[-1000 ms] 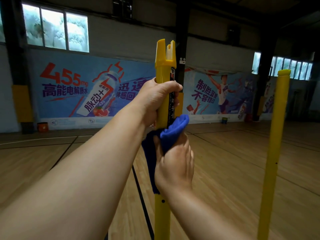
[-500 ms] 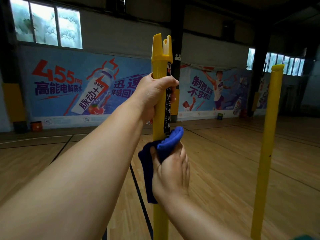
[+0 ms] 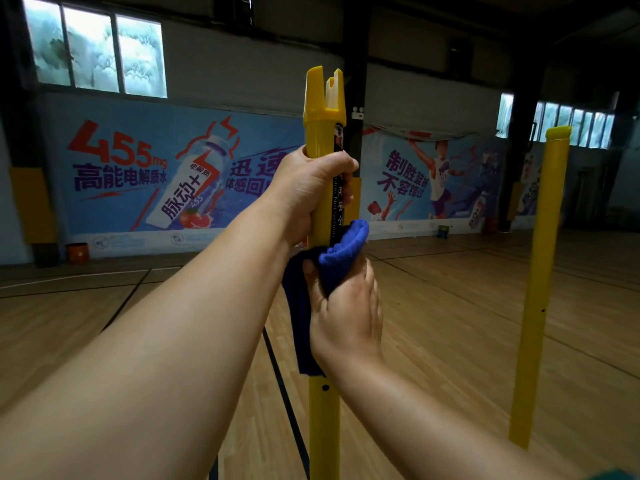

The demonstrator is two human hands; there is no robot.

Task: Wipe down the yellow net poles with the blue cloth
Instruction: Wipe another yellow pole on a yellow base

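A yellow net pole (image 3: 322, 136) with a notched cap and a black label strip stands upright right in front of me. My left hand (image 3: 308, 195) grips it just below the cap. Directly under that, my right hand (image 3: 346, 317) holds the blue cloth (image 3: 332, 261) wrapped against the pole, and a dark tail of the cloth hangs down on the pole's left side. A second yellow pole (image 3: 540, 289) stands upright to the right, untouched.
Wooden court floor (image 3: 450, 323) with black lines stretches around both poles. A wall with blue advertising banners (image 3: 156, 178) runs along the far side, with an orange bucket (image 3: 77, 252) at its foot on the left. Dark pillars stand behind the poles.
My right hand with the cloth slid down the pole and has come back up close under my left hand. The left hand keeps its grip.
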